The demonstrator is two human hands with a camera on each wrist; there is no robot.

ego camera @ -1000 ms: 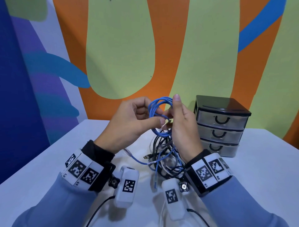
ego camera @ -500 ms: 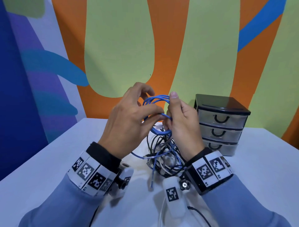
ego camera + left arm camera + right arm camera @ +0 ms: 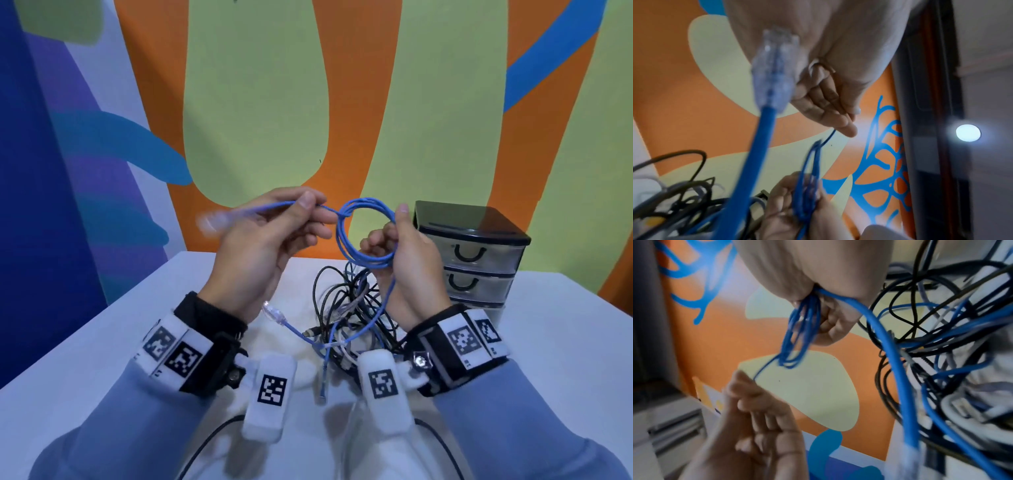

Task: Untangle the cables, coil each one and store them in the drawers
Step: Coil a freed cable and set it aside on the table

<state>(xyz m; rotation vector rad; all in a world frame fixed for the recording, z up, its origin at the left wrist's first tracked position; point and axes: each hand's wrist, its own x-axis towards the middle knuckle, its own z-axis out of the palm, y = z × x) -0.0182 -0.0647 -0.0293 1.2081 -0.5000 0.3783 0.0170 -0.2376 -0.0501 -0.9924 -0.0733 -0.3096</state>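
Looping round, the thin blue cable [image 3: 364,233] (clear-plugged) spans both hands

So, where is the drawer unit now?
In the head view the drawer unit stands on the table at the right, just behind the right hand.

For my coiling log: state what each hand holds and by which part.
Both hold one thin blue network cable: the right hand grips its coiled loops, the left hand pinches its free end short of the clear plug.
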